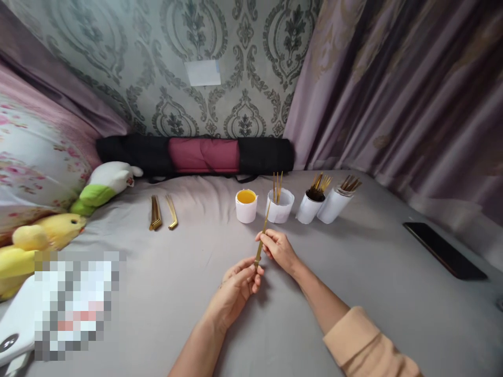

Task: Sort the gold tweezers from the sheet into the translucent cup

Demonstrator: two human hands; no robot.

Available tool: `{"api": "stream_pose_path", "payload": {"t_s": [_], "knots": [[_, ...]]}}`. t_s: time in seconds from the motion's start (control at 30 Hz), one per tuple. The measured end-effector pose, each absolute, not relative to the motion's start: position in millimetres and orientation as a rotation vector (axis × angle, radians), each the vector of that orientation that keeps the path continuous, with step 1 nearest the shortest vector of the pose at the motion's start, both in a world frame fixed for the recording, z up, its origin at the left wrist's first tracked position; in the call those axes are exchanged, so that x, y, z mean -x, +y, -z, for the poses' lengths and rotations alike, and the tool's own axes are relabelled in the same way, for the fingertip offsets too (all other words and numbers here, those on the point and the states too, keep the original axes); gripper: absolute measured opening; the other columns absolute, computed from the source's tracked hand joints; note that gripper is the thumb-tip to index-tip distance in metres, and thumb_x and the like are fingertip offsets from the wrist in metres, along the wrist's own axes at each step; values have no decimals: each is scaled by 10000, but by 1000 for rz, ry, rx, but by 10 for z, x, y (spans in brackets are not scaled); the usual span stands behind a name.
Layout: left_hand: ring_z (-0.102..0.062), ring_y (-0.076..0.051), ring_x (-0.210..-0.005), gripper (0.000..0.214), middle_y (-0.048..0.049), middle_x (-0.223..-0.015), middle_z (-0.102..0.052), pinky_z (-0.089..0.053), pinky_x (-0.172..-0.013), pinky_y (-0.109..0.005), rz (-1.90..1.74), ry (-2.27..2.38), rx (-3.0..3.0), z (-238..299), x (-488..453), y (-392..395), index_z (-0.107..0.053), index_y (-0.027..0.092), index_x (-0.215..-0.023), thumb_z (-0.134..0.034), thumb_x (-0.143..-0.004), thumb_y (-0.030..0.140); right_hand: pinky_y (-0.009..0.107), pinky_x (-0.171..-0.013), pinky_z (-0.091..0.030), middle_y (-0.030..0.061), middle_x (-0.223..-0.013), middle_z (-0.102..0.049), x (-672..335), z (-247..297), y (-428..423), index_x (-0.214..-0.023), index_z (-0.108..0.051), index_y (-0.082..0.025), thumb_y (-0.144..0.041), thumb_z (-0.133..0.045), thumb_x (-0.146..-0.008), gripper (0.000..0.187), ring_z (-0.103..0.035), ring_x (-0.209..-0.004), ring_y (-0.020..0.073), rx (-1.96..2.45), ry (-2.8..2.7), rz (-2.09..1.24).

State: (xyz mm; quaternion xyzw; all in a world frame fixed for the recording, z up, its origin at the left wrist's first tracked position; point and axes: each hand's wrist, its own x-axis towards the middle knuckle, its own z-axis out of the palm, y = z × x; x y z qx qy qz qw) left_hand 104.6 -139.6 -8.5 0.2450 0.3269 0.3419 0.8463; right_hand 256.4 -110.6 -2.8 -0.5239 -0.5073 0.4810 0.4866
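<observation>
Held upright and slightly tilted between my hands is a pair of slim gold tweezers point(266, 219), its pointed end up. My left hand point(238, 288) pinches the lower end, and my right hand point(280, 250) grips it around the middle with thumb and fingers. Just beyond stands a wide white cup point(280, 212) with a few gold tweezers point(277, 183) upright in it. Beside it, a smaller white cup point(245, 210) has a yellow inside. Two white cylinders point(309, 210) point(333, 206) to the right hold bunches of similar thin pieces. Bent-tipped gold tweezers point(155, 213) lie in two groups at left.
A black phone point(444, 250) lies on the grey sheet point(377, 293) at right. Plush toys point(58, 233) and a partly blurred white object point(19, 319) are at left. A black and maroon roll bag point(204, 155) lies along the wall. Curtains point(377, 94) hang on the right.
</observation>
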Motion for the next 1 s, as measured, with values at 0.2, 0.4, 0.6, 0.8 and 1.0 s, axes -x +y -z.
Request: {"api": "stream_pose_path", "payload": {"t_s": [0.2, 0.4, 0.6, 0.8, 1.0], "knots": [[-518, -71, -605, 307, -58, -783, -590, -382, -532, -187, -710, 707, -519, 82, -1047, -1401, -534, 112, -998, -604, -715, 210, 187, -393, -285, -52, -502, -406, -2595, -9, -1065, -774, -564, -168, -422, -439, -778, 283, -346, -413, 62, 1305, -1187, -1113], [-512, -70, -593, 300, -66, -780, -584, -386, -537, -190, -701, 722, -517, 73, -1051, -1405, -521, 99, -1001, -591, -725, 194, 182, -373, -277, -45, -527, -420, -2658, -70, -989, -786, -570, -163, -448, -418, -789, 323, -342, -401, 53, 1304, -1155, -1032], [-515, -75, -603, 296, -65, -782, -582, -390, -540, -191, -694, 721, -528, 66, -1055, -1404, -538, 102, -992, -597, -722, 207, 183, -365, -283, -36, -545, -439, -2752, -255, -905, -809, -586, -158, -458, -436, -781, 337, -358, -401, 50, 1305, -1186, -953], [-512, -80, -607, 292, -68, -787, -579, -384, -538, -196, -706, 688, -541, 103, -1055, -1404, -553, 101, -980, -601, -719, 224, 173, -351, -289, -27, -551, -466, -2842, -404, -797, -792, -589, -146, -478, -456, -761, 359, -371, -389, 42, 1336, -1191, -845], [-520, -88, -625, 289, -77, -805, -589, -397, -568, -209, -708, 683, -523, 127, -1044, -1403, -570, 112, -968, -614, -707, 228, 164, -334, -290, -17, -575, -494, -2950, -475, -757, -793, -587, -144, -468, -475, -755, 345, -380, -378, 38, 1390, -1180, -802]]}}
